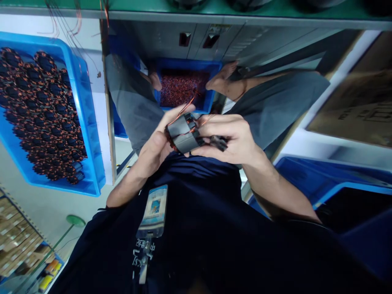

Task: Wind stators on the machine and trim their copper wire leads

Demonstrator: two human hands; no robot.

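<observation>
Over my lap, a motor stator [183, 132] with a grey metal body and copper windings lies tilted between my two hands. My left hand [156, 149] is closed around its left side, thumb in front. Loose copper wire ends [190, 101] stick up from its far edge. My right hand [234, 136] is closed at the stator's right end, fingertips close to the windings. A small dark hand tool [219, 142] sits in the right fingers; it looks like wire cutters, but blur and the fingers hide its jaws.
Between the feet stands a blue bin [216, 81] holding copper-coloured wire bits [180, 87]. At the left, a blue tray [92, 134] bears rows of stators. A green bench edge [137, 6] runs along the top. Blue crates [339, 185] and a cardboard box [355, 90] are at the right.
</observation>
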